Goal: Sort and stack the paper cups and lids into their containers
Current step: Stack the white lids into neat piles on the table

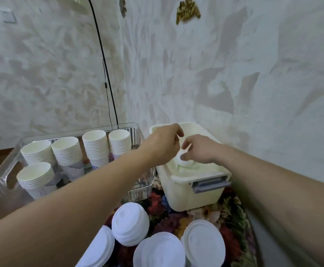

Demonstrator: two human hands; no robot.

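Observation:
Both my hands reach over the cream plastic bin (186, 197) on the right. My right hand (199, 151) pinches a stack of white lids (185, 160) standing inside the bin. My left hand (167, 143) hovers just left of it with fingers curled above the lids; whether it touches them is unclear. A clear plastic tray (5, 170) on the left holds several stacks of white paper cups (66, 151). Several stacks of white lids (130, 222) lie on the floral cloth in front of me.
The floral cloth (232, 218) covers the surface under the bin and the loose lids. A black lamp pole (104, 60) with a cable rises behind the tray. A textured wall stands close behind both containers.

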